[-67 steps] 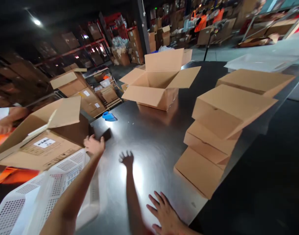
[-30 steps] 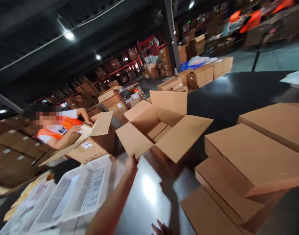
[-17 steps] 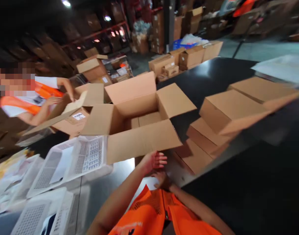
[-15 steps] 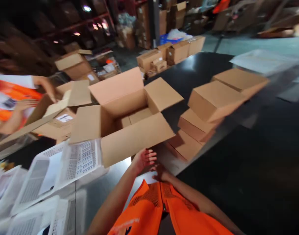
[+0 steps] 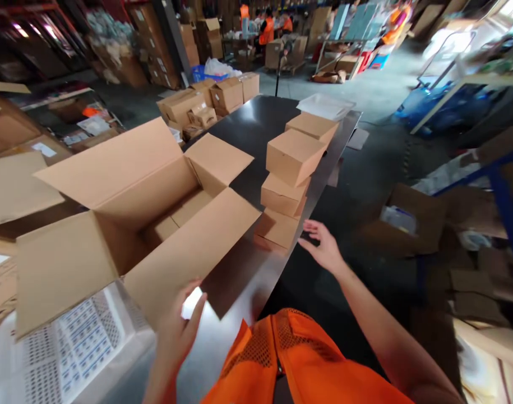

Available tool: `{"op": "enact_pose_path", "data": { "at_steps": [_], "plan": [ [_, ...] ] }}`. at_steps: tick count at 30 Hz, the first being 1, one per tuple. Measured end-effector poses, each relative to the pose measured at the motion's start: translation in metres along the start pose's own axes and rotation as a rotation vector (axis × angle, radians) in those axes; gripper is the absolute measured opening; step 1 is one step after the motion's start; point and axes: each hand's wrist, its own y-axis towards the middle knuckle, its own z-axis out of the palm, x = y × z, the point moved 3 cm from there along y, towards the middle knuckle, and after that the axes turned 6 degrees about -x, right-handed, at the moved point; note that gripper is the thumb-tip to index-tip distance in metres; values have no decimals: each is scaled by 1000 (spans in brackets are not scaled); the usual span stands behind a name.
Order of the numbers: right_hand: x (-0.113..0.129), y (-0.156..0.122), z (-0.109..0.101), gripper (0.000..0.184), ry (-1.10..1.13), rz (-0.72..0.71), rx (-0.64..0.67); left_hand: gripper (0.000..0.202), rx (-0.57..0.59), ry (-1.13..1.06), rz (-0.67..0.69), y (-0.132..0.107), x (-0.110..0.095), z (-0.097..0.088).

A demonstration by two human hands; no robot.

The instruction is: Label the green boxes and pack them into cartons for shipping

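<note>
A large cardboard box (image 5: 147, 191) stands on the metal table with its flaps spread, and smaller cartons lie inside it. My left hand (image 5: 180, 320) is beside its near flap, thumb and fingers apart, holding nothing; whether it touches the flap I cannot tell. To the right, small brown cartons (image 5: 296, 154) are stacked along the table's edge. My right hand (image 5: 323, 245) reaches toward the lowest carton (image 5: 277, 227), fingers apart and a small gap between them and the stack.
White perforated baskets (image 5: 83, 348) with printed label sheets sit at the lower left. More cartons (image 5: 226, 95) line the far side of the dark table (image 5: 264, 115). A translucent tray (image 5: 326, 105) lies at its far end. People in orange vests (image 5: 267, 31) are in the background.
My view has swung to the right. My hands, close together before, have parted: the right moved out toward the stacked cartons, the left stays by the big box's near flap.
</note>
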Motion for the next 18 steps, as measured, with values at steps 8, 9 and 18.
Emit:
{"op": "enact_pose_path", "data": {
  "at_steps": [8,9,18],
  "plan": [
    [128,210,-82,92,-471,-374,-259,86,42,865,-213,123,61,-67],
    [134,229,-81,95,-552,-335,-247,87,99,930,-288,124,74,-70],
    [105,292,-46,117,-785,-132,33,61,-275,910,-376,73,36,5]
  ]
}}
